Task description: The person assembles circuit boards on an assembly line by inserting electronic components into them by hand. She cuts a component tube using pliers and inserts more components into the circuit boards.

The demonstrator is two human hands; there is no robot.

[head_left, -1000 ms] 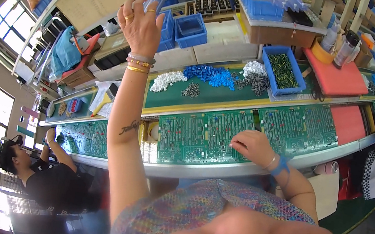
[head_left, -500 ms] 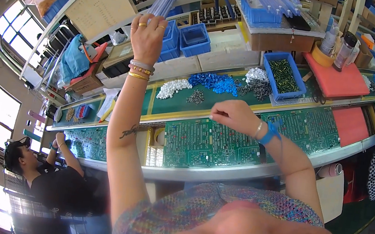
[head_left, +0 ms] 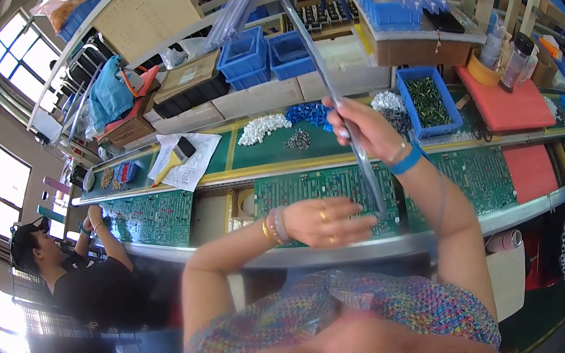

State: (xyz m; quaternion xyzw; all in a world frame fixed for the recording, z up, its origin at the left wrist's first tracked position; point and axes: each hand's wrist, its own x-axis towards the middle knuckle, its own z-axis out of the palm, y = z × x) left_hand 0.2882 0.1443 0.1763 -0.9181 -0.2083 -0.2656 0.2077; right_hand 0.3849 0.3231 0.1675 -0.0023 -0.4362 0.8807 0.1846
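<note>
My right hand (head_left: 371,133) grips a long clear plastic tube (head_left: 315,56) around its middle. The tube slants from the upper left down over the green circuit boards (head_left: 295,187), its lower end near the boards' front. Below that, my left hand (head_left: 326,223) hovers over the front edge with fingers stretched out, close to the tube's lower end and seemingly holding nothing. More clear tubes (head_left: 241,6) lie bundled behind the blue bins. Piles of white parts (head_left: 260,129), blue parts (head_left: 306,113) and small grey parts (head_left: 299,139) sit on the green strip beyond the boards.
A blue bin (head_left: 406,85) of dark green parts stands beyond the boards, beside a red foam pad (head_left: 505,104) carrying bottles and tape. Two blue bins (head_left: 245,58) stand farther back. At the left are paper sheets (head_left: 186,162) and a co-worker (head_left: 78,270) working on boards.
My left hand has come down from the tube bundle to the boards' front edge. My right hand has risen slightly and now holds one tube.
</note>
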